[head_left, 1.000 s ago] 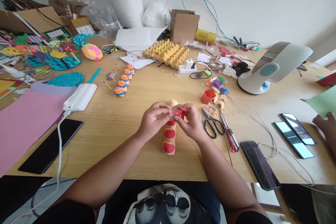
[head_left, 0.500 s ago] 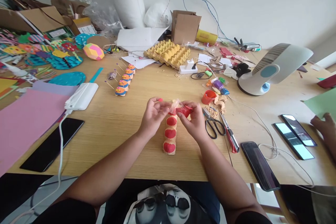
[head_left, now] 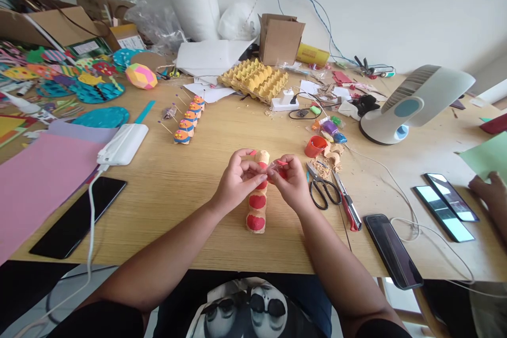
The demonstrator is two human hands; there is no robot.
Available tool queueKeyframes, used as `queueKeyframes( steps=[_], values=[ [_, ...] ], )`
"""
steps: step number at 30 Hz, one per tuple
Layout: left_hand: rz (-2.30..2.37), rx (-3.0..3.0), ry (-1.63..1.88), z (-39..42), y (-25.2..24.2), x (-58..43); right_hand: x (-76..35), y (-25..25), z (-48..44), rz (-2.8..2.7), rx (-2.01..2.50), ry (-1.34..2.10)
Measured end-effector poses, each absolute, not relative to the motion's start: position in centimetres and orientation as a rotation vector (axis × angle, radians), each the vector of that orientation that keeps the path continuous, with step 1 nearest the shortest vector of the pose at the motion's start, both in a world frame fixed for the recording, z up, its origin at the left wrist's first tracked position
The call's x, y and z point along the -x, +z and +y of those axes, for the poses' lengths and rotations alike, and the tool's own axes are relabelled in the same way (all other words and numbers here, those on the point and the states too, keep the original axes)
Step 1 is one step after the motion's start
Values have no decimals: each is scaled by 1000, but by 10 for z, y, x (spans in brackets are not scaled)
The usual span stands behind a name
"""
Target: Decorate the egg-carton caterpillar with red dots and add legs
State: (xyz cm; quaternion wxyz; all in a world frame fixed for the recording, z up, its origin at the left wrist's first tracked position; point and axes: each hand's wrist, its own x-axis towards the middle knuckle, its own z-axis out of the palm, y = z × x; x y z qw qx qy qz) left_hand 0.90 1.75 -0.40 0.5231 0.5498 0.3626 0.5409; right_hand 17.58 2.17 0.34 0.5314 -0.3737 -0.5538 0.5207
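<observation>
My left hand [head_left: 240,179] and my right hand [head_left: 291,179] meet over the middle of the table. Between their fingertips is a small clear plastic bag [head_left: 273,167] with red modelling clay in it, mostly covered by my right fingers. A small red piece of clay [head_left: 253,152] sits at a fingertip of my left hand. Both hands are closed in a pinch. Below them lies an egg-carton strip [head_left: 257,212], its bumps pale with red patches on the near ones; the far bump is plain. My fingers hide part of the strip.
Scissors [head_left: 322,190], a utility knife [head_left: 348,205] and a phone [head_left: 392,249] lie to the right. A red cup [head_left: 316,146] stands beyond, near a white fan [head_left: 412,105]. A painted egg-carton caterpillar [head_left: 189,121] stands back left. Another person's hand [head_left: 491,190] is at far right.
My left hand has moved slightly right, closer to my right hand. The plastic bag, spread upward before, is now gathered low between my fingertips, and the strip's far bump shows.
</observation>
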Motion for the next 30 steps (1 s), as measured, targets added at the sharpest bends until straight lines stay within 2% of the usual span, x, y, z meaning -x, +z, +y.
queueKeyframes(
  steps=[10,13,19,23,25,30],
  values=[
    [879,-1307,1275,13,0,-10,-173,10,18,-1212,915,1282],
    [899,-1301,1272,16,-4,-10,-184,11,25,-1329,1018,1252],
    [1089,-1216,1453,30,-15,-6,-223,3,45,-1822,1604,647],
    [1118,-1220,1411,29,-15,-4,-222,2,46,-1850,1573,299],
    [1105,-1296,1380,27,-13,-4,-213,3,43,-1811,1400,403],
    [1067,-1636,1425,21,-7,-4,-189,2,34,-1647,1111,964]
  ],
)
